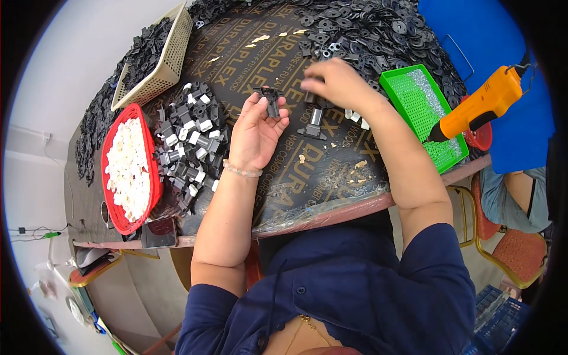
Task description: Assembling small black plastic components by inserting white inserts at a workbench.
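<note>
Fingers [283, 112] of the left hand [255, 133] grasp a black plastic bracket [273, 107], lying between the thumb [258, 105] and the curled fingertips; rightward, a loose black flanged part [314, 122] rests on the counter [275, 66], just nearer the person than the right hand [338, 86], whose bent fingers may or may not grip something: I cannot tell.

On the dark table [236, 71], black discs [402, 29] are heaped towards one o'clock. A red basket [155, 183] is placed towards nine.
</note>
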Available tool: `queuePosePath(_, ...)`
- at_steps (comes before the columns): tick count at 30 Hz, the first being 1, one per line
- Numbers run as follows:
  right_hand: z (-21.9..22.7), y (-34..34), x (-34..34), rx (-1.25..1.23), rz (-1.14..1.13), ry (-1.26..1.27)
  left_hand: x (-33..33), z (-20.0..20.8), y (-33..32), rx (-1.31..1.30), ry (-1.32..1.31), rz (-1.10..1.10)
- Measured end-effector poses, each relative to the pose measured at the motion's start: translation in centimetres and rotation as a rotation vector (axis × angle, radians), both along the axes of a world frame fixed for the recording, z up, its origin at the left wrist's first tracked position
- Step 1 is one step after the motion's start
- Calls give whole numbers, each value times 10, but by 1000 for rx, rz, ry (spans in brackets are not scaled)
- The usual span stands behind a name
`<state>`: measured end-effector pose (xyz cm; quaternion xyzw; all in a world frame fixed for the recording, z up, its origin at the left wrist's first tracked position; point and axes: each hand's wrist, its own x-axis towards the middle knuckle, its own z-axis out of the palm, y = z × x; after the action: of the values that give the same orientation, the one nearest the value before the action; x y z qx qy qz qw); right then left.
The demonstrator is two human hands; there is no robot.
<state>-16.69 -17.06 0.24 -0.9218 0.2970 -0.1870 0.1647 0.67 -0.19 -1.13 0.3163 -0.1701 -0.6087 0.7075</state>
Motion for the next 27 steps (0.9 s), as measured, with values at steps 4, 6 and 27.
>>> queuePosePath(4,-14,-34,6,-371,-203,-89,-1,1,-1,9,-1,-16)
queuePosePath(6,-25,-40,4,-427,-238,-61,-1,1,-2,10,-7,-21)
queuePosePath(27,27,46,4,965,244,-615,-8,11,1,-24,-60,44)
